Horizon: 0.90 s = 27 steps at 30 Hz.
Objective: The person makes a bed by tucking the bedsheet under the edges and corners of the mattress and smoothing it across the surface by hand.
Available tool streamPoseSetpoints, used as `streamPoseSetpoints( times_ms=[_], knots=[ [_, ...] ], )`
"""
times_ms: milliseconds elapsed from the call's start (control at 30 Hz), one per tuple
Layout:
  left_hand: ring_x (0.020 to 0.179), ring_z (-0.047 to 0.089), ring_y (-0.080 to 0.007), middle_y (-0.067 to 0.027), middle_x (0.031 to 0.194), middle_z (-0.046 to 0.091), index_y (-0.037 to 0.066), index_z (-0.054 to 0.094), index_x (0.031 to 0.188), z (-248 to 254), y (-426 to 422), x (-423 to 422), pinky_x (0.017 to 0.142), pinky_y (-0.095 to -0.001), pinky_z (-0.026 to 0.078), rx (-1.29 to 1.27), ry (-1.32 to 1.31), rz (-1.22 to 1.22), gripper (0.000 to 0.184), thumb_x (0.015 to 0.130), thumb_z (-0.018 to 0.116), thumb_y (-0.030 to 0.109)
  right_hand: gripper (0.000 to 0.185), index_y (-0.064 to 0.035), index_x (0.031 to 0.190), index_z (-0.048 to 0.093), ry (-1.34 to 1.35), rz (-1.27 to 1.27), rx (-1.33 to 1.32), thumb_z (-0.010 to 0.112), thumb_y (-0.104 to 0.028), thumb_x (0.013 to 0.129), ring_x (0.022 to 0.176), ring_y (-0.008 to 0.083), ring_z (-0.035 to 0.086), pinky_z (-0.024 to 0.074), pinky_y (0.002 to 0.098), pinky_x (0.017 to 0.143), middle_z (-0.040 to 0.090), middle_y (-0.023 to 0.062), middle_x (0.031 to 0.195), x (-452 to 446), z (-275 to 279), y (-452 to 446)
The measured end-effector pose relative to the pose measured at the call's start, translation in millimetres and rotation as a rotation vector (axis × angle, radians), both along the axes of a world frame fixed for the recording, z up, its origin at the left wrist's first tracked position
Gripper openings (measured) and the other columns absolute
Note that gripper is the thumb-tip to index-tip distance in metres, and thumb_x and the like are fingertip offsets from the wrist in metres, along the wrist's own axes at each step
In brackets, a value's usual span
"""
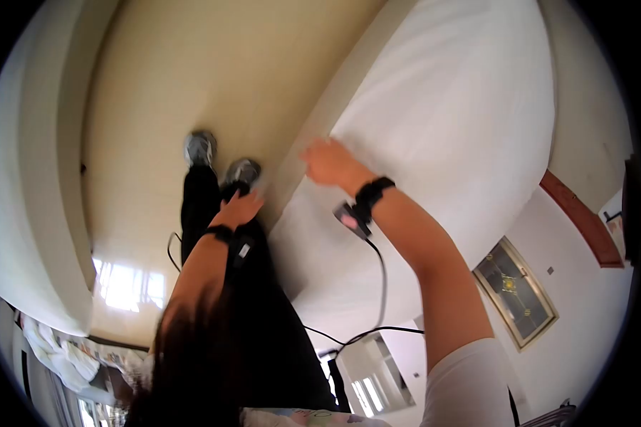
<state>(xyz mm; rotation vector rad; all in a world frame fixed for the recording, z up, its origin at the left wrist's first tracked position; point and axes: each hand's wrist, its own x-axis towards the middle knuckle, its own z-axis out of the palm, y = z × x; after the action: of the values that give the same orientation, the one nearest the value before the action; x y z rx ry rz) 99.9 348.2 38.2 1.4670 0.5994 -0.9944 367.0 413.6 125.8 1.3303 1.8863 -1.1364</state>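
Note:
My right hand (332,164) is over the near edge of a bed or mattress covered by a white sheet (449,107). Its fingers look loosely apart, slightly blurred, with nothing visible in them; whether they touch the sheet I cannot tell. A black strap (374,192) circles that wrist, and a small dark device (352,220) with a cable hangs from it. My left hand (242,208) is held in front of my dark trousers (263,306), fingers apart and holding nothing. Around the left wrist is another black strap (221,233) with a small device (243,250).
Grey shoes (200,148) stand on the shiny beige floor (192,71) beside the bed. Cables (383,285) run from the wrist devices past my body. A white-covered piece of furniture (28,213) lines the left side. A framed decorative panel (514,292) is at the right.

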Motion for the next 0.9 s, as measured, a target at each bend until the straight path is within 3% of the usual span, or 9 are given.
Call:
streamPoseSetpoints(
  times_ms=[100, 233, 300, 433, 567, 667, 767, 833, 900],
  knots=[
    [0.122, 0.043, -0.0332, -0.0199, 0.130, 0.046, 0.001, 0.045, 0.128, -44, -7, -128, 0.104, -0.0424, 0.031, 0.236, -0.069, 0.262, 0.052, 0.090, 0.036, 0.036, 0.028, -0.0130, 0.095, 0.066, 0.106, 0.225, -0.024, 0.053, -0.028, 0.075, 0.106, 0.0257, 0.053, 0.0385, 0.0455, 0.091, 0.064, 0.0078, 0.095, 2, 53, -45],
    [0.110, 0.053, -0.0310, -0.0197, 0.121, 0.055, -0.003, 0.046, 0.125, 63, 87, -228, 0.094, -0.0375, 0.042, 0.302, 0.080, 0.518, 0.050, 0.090, 0.037, 0.031, 0.038, -0.0135, 0.111, 0.060, 0.143, -0.129, -0.199, 0.054, -0.024, 0.075, 0.096, 0.0273, 0.058, 0.0451, 0.0467, 0.078, 0.065, 0.0102, 0.096, -14, 181, -86],
    [0.095, 0.062, -0.0257, -0.0176, 0.113, 0.060, -0.004, 0.048, 0.122, 144, 135, -251, 0.084, -0.0328, 0.048, 0.123, 0.166, 1.053, 0.045, 0.089, 0.039, 0.025, 0.039, -0.0153, 0.119, 0.054, 0.140, -0.266, -0.150, 0.049, -0.024, 0.081, 0.100, 0.0290, 0.057, 0.0450, 0.0442, 0.083, 0.062, 0.0101, 0.107, -23, 250, -103],
    [0.081, 0.064, -0.0220, -0.0144, 0.106, 0.064, -0.002, 0.055, 0.116, 266, 215, -297, 0.076, -0.0298, 0.050, 0.295, 0.117, 1.112, 0.038, 0.088, 0.039, 0.018, 0.036, -0.0145, 0.116, 0.056, 0.134, -0.572, -0.154, 0.048, -0.023, 0.082, 0.100, 0.0296, 0.057, 0.0448, 0.0430, 0.086, 0.064, 0.0084, 0.105, -46, 369, -109],
    [0.097, 0.059, -0.0249, -0.0083, 0.114, 0.061, 0.016, 0.066, 0.105, 229, 279, -355, 0.080, -0.0355, 0.049, 0.457, -0.098, 0.727, 0.026, 0.082, 0.057, 0.012, 0.035, -0.0149, 0.112, 0.058, 0.153, -0.828, 0.009, 0.047, -0.024, 0.081, 0.097, 0.0314, 0.058, 0.0459, 0.0441, 0.084, 0.064, 0.0100, 0.101, -25, 399, -110],
    [0.100, 0.057, -0.0258, -0.0086, 0.110, 0.059, 0.022, 0.067, 0.104, 305, 340, -252, 0.079, -0.0346, 0.049, 0.846, 0.036, -0.426, 0.029, 0.076, 0.065, 0.016, 0.034, -0.0123, 0.112, 0.059, 0.113, -0.945, 0.004, 0.048, -0.023, 0.081, 0.101, 0.0307, 0.057, 0.0447, 0.0416, 0.088, 0.064, 0.0102, 0.105, -9, 394, -100],
    [0.099, 0.057, -0.0256, -0.0070, 0.115, 0.058, 0.020, 0.062, 0.113, 270, 369, -153, 0.075, -0.0373, 0.049, 0.889, -0.315, -0.547, 0.031, 0.082, 0.062, 0.019, 0.036, -0.0119, 0.113, 0.059, 0.067, -0.944, -0.070, 0.049, -0.024, 0.080, 0.103, 0.0320, 0.056, 0.0441, 0.0421, 0.089, 0.063, 0.0110, 0.106, 46, 355, -84],
    [0.101, 0.058, -0.0226, -0.0047, 0.116, 0.060, 0.015, 0.051, 0.124, 239, 360, -74, 0.073, -0.0369, 0.049, 0.125, -0.163, 0.979, 0.034, 0.090, 0.051, 0.021, 0.036, -0.0119, 0.112, 0.059, 0.087, -0.964, -0.062, 0.049, -0.025, 0.080, 0.103, 0.0334, 0.056, 0.0439, 0.0435, 0.089, 0.063, 0.0127, 0.107, 88, 325, -62],
    [0.099, 0.060, -0.0199, -0.0072, 0.111, 0.063, 0.005, 0.041, 0.130, 337, 363, 76, 0.075, -0.0362, 0.048, 0.077, 0.182, 0.974, 0.041, 0.093, 0.041, 0.022, 0.035, -0.0118, 0.112, 0.059, 0.055, -0.777, -0.211, 0.047, -0.026, 0.081, 0.103, 0.0346, 0.056, 0.0441, 0.0442, 0.089, 0.062, 0.0139, 0.109, 128, 317, -29]
  ],
)
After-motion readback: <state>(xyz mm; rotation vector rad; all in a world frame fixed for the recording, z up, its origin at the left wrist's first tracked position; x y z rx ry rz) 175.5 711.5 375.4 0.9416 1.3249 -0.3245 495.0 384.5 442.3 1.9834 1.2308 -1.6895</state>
